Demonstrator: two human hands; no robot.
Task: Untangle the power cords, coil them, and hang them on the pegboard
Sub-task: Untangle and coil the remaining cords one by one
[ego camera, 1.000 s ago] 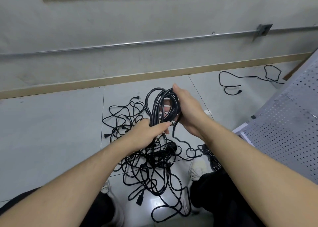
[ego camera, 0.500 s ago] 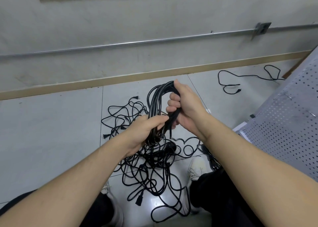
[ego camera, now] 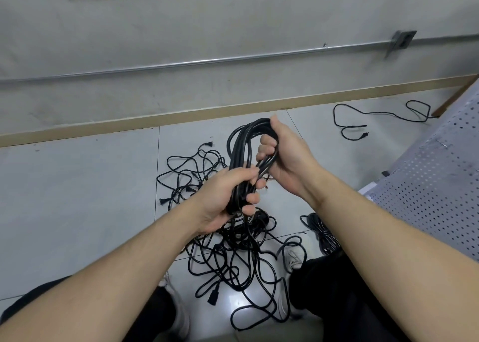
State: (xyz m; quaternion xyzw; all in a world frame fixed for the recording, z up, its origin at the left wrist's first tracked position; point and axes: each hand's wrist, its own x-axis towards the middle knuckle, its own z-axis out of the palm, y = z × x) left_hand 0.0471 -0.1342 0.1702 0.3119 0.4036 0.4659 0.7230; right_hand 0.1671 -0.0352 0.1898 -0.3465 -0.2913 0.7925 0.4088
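Note:
A coil of black power cord [ego camera: 239, 144] is held upright above the floor between both hands. My left hand [ego camera: 228, 196] grips the coil's lower part, fingers wrapped round the bundle. My right hand [ego camera: 285, 157] grips the upper right side of the coil, with strands running under its curled fingers. Below the hands a tangled heap of black power cords [ego camera: 233, 251] spreads over the grey floor tiles, with plugs sticking out. The grey pegboard [ego camera: 435, 186] leans at the right edge of the view.
A separate black cord [ego camera: 363, 124] lies loose on the floor near the wall at the back right. Another small bundle of cord [ego camera: 324, 235] lies by my right knee. My knees and white shoes flank the heap. A metal conduit runs along the wall.
My left hand has closed fully round the coil's lower part. My right hand has shifted its hold on the upper strands, and the coil has risen slightly.

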